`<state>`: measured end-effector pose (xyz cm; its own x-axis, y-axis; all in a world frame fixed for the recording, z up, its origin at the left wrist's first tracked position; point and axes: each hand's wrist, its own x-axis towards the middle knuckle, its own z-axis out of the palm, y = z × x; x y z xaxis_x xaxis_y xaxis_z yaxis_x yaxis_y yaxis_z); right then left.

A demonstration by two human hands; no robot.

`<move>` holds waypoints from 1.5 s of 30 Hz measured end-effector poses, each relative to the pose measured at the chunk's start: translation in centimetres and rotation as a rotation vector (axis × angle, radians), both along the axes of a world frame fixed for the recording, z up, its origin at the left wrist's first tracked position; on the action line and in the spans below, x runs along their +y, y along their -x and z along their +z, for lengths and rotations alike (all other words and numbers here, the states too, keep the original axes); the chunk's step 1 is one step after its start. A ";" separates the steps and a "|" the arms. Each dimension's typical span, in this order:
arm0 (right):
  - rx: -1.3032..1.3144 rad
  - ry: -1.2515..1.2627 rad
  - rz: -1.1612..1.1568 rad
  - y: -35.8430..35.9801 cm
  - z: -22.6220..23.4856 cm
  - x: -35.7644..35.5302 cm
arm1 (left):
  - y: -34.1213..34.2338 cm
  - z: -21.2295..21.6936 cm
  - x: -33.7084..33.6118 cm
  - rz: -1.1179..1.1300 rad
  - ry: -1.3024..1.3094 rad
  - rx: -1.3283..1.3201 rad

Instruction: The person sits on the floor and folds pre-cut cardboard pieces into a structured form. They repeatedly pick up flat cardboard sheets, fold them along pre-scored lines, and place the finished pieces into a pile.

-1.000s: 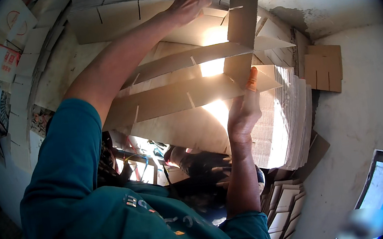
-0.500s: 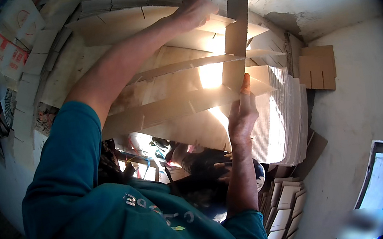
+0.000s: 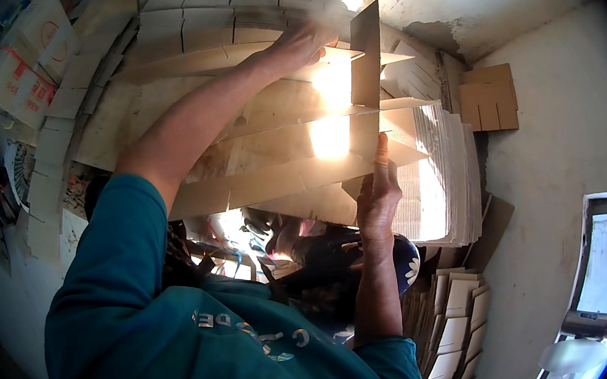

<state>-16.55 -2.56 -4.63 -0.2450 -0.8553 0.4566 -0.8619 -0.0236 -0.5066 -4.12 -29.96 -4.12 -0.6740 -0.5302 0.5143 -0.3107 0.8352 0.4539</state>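
Note:
A brown cardboard cross strip (image 3: 365,66) stands on edge, meeting several long cardboard strips that run off to the left, like a slotted box divider. With closed fingers, my left hand (image 3: 305,42) grips the farthest long strip (image 3: 341,52) just left of the crossing. My right hand (image 3: 379,199) pinches the near end of the cross strip, thumb or finger pointing up along it. The nearest long strip (image 3: 264,184) passes just beyond my right hand. Another long strip (image 3: 265,129) crosses in the middle. My left fingertips are partly hidden.
A thick stack of cardboard sheets (image 3: 455,177) stands to the right. More slotted cardboard (image 3: 205,26) is piled at the back. A brown cardboard piece (image 3: 488,98) rests by the right wall, and folded stacks (image 3: 455,323) lie below. A printed carton (image 3: 32,79) sits at far left.
The divider and both hands have shifted slightly nearer to me, with the cross strip a little lower in view. Both hands keep their hold. The whole view has turned slightly.

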 end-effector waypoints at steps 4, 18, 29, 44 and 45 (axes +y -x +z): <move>-0.015 -0.047 -0.020 -0.7 -0.2 0.5 | -0.2 -0.7 0.2 0.002 -0.055 -0.090; 0.023 -0.158 0.041 -0.9 -0.7 1.6 | -2.0 -6.9 2.3 0.001 -0.070 -0.021; 0.095 -0.187 0.033 -0.4 -2.3 0.9 | -2.1 -8.3 1.9 0.033 -0.108 -0.106; 0.371 -0.457 -0.064 -0.6 -2.0 -0.6 | -5.5 -4.5 3.6 0.004 0.013 0.035; 0.393 -0.441 -0.058 -0.6 -2.6 -0.4 | -6.6 -2.6 5.1 0.029 -0.101 -0.133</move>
<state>-15.94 -2.96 -7.24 -0.1816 -0.9751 0.1274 -0.9804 0.1694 -0.1006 2.43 -24.81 -6.68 -0.7161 -0.5948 0.3651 -0.3968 0.7774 0.4881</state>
